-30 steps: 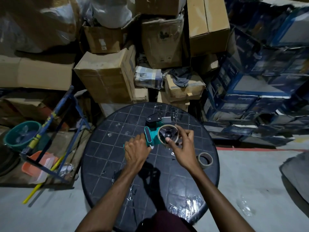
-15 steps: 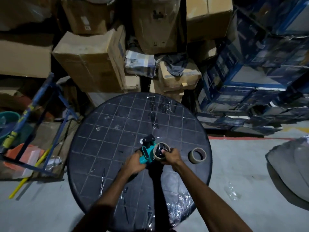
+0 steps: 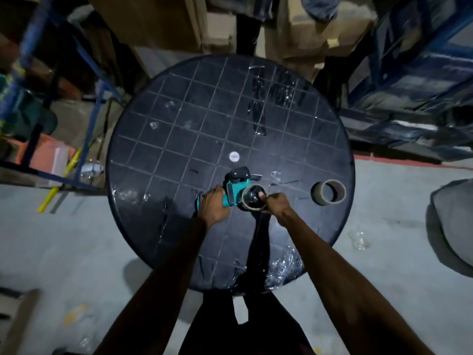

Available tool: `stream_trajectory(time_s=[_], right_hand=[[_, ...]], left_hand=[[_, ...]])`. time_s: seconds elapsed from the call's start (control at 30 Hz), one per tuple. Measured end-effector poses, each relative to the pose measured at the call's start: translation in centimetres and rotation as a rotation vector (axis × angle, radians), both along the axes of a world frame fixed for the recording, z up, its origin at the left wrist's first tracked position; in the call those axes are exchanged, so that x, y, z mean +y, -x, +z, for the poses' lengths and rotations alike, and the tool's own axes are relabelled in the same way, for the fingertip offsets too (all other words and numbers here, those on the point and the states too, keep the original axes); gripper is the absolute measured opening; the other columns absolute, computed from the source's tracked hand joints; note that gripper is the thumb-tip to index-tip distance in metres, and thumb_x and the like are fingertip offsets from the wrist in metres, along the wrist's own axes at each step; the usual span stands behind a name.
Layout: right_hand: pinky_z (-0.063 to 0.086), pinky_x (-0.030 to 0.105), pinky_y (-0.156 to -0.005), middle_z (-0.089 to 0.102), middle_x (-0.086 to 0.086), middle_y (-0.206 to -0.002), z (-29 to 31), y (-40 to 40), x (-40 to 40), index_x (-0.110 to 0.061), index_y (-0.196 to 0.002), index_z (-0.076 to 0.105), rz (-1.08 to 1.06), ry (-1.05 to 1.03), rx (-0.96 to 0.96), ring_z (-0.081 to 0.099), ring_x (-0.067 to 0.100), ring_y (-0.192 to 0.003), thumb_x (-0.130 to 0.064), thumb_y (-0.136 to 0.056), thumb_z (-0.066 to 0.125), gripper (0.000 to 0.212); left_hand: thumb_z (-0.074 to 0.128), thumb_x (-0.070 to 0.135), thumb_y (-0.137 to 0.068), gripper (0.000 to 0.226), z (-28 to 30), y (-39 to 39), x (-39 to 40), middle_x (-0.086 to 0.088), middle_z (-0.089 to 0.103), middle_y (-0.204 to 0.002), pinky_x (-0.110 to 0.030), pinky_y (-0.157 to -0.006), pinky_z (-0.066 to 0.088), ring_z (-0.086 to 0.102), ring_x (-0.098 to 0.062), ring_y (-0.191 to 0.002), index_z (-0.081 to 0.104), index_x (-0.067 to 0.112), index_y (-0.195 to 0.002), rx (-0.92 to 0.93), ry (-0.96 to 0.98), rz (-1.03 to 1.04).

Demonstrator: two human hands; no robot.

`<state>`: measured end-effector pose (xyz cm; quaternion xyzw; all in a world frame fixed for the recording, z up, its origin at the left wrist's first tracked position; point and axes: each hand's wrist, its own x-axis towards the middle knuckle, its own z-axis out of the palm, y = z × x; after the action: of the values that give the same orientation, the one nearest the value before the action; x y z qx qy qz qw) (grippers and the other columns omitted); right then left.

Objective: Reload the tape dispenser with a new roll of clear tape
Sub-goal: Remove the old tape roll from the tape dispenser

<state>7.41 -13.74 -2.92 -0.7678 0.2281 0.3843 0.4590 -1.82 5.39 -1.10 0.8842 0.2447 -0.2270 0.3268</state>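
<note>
Tape dispenser (image 3: 234, 193), teal with a black head, sits near the front middle of a round black table (image 3: 158, 139) in a dim storeroom, gripped from both sides by a person looking down on it. The left hand (image 3: 213, 206) curls around the handle end, apparently to keep the tool from sliding while the other hand works. The right hand (image 3: 275, 202) closes its fingers on the tape roll (image 3: 252, 199), thumb laid across the roll's face by the black hub; the grip suggests the roll is being pushed home or turned on its spindle, though whether it is fully seated cannot be told from this angle. Over toward the table's right edge, well apart from the dispenser, an empty cardboard core (image 3: 329, 192) lies on its side, likely the spent roll set out of the way. Scraps and strips of clear tape cling to the tabletop, and a crumpled wad of clear film (image 3: 284, 267) hangs at the near rim. Cardboard boxes (image 3: 320, 29) are stacked behind the table, with blue metal racks at either side. By the look of things, the reload is past its midpoint: the roll is on the tool, and threading the free end toward the cutter would seem to come next.
</note>
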Motion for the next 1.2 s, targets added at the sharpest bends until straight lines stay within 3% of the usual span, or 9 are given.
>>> stream_trajectory(time_s=[0.1,0.27,0.33,0.47,0.57,0.67,0.77,0.97,1.2], right_hand=[[0.064,0.051,-0.074,0.070,0.026,-0.090,-0.5,0.0,-0.1,0.015,-0.093,0.065,0.016,-0.030,0.014,0.072,0.031,-0.076,-0.024,-0.086,0.082,0.043],[0.064,0.052,-0.077,0.075,0.022,-0.102,-3.5,-0.3,-0.6,-0.001,-0.108,0.072,0.077,0.007,-0.004,0.074,0.030,-0.084,-0.023,-0.083,0.084,0.035],[0.064,0.047,-0.082,0.077,0.015,-0.097,-2.7,-0.2,-0.1,-0.008,-0.102,0.075,0.097,0.075,-0.028,0.075,0.028,-0.088,-0.034,-0.074,0.086,0.039],[0.056,0.026,-0.080,0.070,0.009,-0.096,-0.4,-0.1,0.7,-0.005,-0.105,0.075,0.043,0.164,-0.044,0.067,0.020,-0.087,-0.026,-0.082,0.084,0.033],[0.058,0.029,-0.087,0.066,0.009,-0.106,-0.9,0.1,1.0,-0.004,-0.112,0.068,-0.063,0.179,-0.040,0.066,0.022,-0.093,-0.028,-0.080,0.086,0.044],[0.058,0.028,-0.082,0.070,0.013,-0.109,-1.7,0.2,1.3,-0.003,-0.110,0.071,-0.078,0.202,-0.039,0.070,0.026,-0.094,-0.029,-0.079,0.085,0.043],[0.062,0.038,-0.086,0.069,0.013,-0.107,-1.6,0.0,1.3,-0.005,-0.108,0.068,-0.128,0.196,-0.035,0.071,0.028,-0.095,-0.022,-0.077,0.086,0.040],[0.065,0.046,-0.075,0.071,0.013,-0.102,-1.4,-0.2,1.5,-0.006,-0.096,0.069,-0.162,0.228,-0.015,0.073,0.029,-0.085,-0.021,-0.068,0.089,0.038],[0.066,0.041,-0.071,0.067,0.014,-0.104,-1.3,0.3,1.9,-0.012,-0.096,0.070,-0.130,0.280,-0.050,0.072,0.029,-0.080,-0.036,-0.062,0.090,0.046]], left_hand=[[0.065,0.025,-0.070,0.048,-0.1,-0.2,-1.0,-0.011,0.056,-0.119,-0.044,-0.098,0.046,0.052,-0.034,-0.114,0.054,0.014,-0.115,-0.101,-0.054,0.121],[0.053,0.029,-0.087,0.035,2.1,-1.6,-3.6,-0.012,0.062,-0.111,-0.044,-0.087,0.051,0.062,-0.032,-0.101,0.061,0.010,-0.115,-0.331,-0.062,0.051],[0.053,0.027,-0.095,0.032,2.4,-2.9,-4.3,-0.018,0.064,-0.115,-0.044,-0.087,0.050,0.062,-0.037,-0.103,0.062,0.005,-0.117,-0.260,-0.058,-0.082],[0.051,0.021,-0.097,0.027,3.2,-5.0,-5.7,-0.022,0.065,-0.119,-0.047,-0.087,0.050,0.062,-0.042,-0.110,0.060,0.003,-0.114,-0.040,-0.097,-0.276],[0.056,0.020,-0.091,0.028,3.1,-5.7,-5.8,-0.025,0.064,-0.118,-0.048,-0.090,0.049,0.059,-0.046,-0.111,0.062,0.004,-0.113,0.010,-0.071,-0.206],[0.064,0.028,-0.086,0.028,2.6,-6.2,-5.3,-0.023,0.069,-0.108,-0.042,-0.085,0.053,0.064,-0.044,-0.103,0.069,0.008,-0.103,0.013,-0.044,-0.113],[0.072,0.040,-0.082,0.034,2.1,-6.6,-5.1,-0.019,0.073,-0.098,-0.038,-0.081,0.055,0.068,-0.038,-0.093,0.074,0.010,-0.097,0.012,-0.024,-0.091],[0.075,0.051,-0.073,0.042,1.6,-6.7,-5.0,-0.013,0.074,-0.084,-0.037,-0.073,0.059,0.069,-0.035,-0.083,0.075,0.011,-0.088,-0.020,-0.043,-0.043],[0.082,0.037,-0.066,0.036,0.5,-6.3,-4.9,-0.004,0.077,-0.088,-0.036,-0.076,0.062,0.073,-0.023,-0.079,0.078,0.019,-0.097,-0.045,-0.016,0.073]])
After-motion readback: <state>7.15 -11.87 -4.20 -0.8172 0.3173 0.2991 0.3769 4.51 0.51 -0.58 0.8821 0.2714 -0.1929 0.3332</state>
